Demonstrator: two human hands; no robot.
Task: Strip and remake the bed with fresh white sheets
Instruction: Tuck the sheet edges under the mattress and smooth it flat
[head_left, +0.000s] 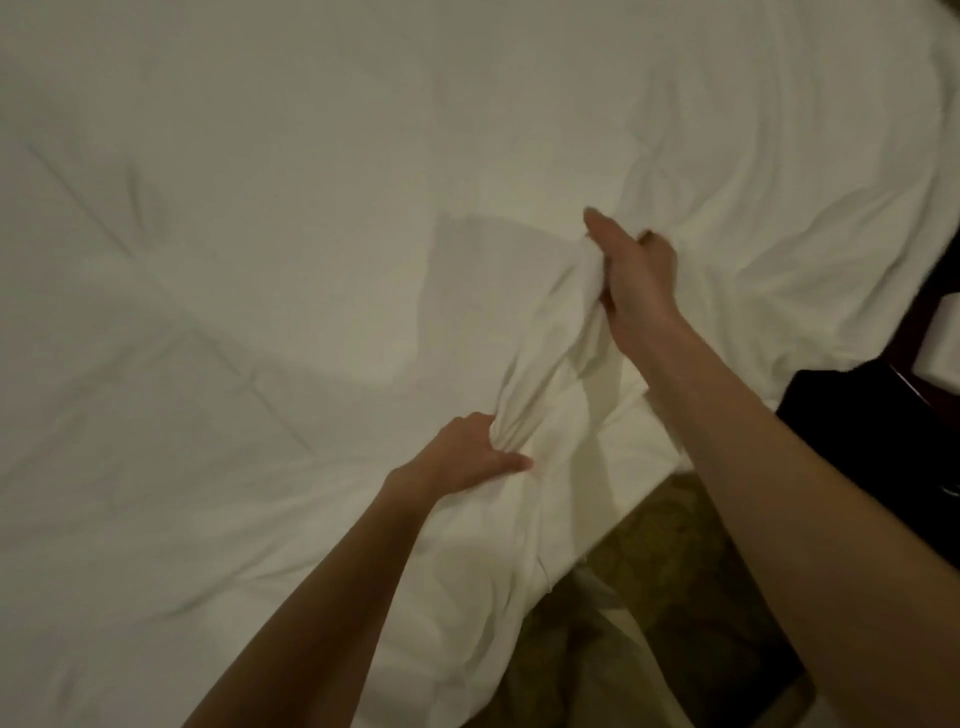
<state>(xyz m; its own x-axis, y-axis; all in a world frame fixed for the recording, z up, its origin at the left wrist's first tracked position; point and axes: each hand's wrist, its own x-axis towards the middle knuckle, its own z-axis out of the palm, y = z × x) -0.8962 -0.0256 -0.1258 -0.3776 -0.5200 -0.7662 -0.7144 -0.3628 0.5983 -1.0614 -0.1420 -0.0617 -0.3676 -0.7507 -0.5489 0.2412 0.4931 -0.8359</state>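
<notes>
No text, label, brand, number or sign can be read anywhere in this view.

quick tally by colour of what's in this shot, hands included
white: 1, the white sheet bunched at the bed's corner
bare hands: 2, left hand and right hand, both gripping the sheet
black: 1, a dark object beside the bed, too dim to identify
brownish: 1, the patterned floor
total: 5
</notes>
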